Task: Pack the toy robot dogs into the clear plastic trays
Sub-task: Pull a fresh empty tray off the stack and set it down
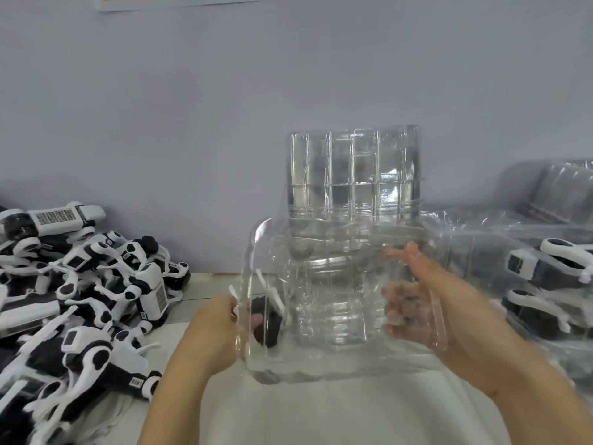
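Note:
A clear plastic tray [337,354] is held up in front of me, above the table, with its open side towards me. My left hand [221,329] grips its left rim, fingers curled inside over something black and white, likely part of a toy dog [266,319] seen through the plastic. My right hand [426,303] holds the tray's right wall, fingers spread against it. A pile of several black-and-white toy robot dogs [83,290] lies on the left of the table.
A tall stack of empty clear trays [353,168] stands behind the held tray, against the grey wall. On the right lie packed clear trays [545,271] with toy dogs inside. The white table top [337,412] stretches in front of me.

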The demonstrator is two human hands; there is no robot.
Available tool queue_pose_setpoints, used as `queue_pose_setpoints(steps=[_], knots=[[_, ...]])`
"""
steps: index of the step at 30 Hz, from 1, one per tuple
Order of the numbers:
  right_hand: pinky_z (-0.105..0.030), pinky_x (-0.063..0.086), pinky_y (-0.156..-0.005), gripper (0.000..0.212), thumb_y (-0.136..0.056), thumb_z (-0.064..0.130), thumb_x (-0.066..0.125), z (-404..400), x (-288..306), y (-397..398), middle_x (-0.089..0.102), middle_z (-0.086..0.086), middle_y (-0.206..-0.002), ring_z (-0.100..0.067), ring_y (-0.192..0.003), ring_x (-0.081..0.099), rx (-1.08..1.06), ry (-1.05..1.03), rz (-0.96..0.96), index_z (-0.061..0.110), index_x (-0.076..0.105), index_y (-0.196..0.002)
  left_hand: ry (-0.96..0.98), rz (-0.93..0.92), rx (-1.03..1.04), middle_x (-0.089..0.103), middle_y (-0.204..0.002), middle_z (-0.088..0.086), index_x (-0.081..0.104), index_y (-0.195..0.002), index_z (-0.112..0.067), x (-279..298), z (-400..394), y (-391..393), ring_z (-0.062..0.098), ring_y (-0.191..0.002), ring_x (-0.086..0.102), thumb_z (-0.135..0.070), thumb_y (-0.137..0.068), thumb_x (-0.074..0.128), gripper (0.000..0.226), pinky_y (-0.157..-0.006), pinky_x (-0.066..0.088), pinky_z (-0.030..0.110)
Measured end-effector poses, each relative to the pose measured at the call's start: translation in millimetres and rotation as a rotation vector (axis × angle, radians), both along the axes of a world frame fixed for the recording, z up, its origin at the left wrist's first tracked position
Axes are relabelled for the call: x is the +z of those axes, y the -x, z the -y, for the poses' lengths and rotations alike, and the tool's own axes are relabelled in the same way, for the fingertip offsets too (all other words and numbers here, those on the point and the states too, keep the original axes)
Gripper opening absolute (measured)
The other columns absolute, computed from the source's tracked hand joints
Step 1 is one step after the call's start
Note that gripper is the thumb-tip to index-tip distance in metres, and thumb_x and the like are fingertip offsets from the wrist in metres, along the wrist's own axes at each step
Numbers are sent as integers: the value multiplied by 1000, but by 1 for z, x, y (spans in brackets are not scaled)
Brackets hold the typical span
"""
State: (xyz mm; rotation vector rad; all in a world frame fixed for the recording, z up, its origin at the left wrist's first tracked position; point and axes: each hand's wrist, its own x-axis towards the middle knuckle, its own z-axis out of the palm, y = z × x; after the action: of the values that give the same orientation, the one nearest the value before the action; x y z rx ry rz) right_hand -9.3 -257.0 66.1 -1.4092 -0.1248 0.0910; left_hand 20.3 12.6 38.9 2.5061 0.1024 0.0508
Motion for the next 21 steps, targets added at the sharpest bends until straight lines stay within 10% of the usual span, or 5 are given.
queue_pose_setpoints(steps=[14,21], knots=[[-43,61,-79,76,-67,74,63,-11,-8,-1,65,-15,-87,-27,-79,68,82,221,-230,32,59,-130,358,302,246,59,-84,28,56,-93,11,4,-4,-7,49,-92,58,-38,-107,44,52,-73,44,44],[-45,61,-73,86,-62,70,66,-16,-10,2,65,-16,-75,-32,-74,67,156,281,-346,30,50,-137,418,590,365,65,-92,8,56,-104,-5,4,-7,-12,24,-90,59,-43,-106,38,42,-71,42,29]])
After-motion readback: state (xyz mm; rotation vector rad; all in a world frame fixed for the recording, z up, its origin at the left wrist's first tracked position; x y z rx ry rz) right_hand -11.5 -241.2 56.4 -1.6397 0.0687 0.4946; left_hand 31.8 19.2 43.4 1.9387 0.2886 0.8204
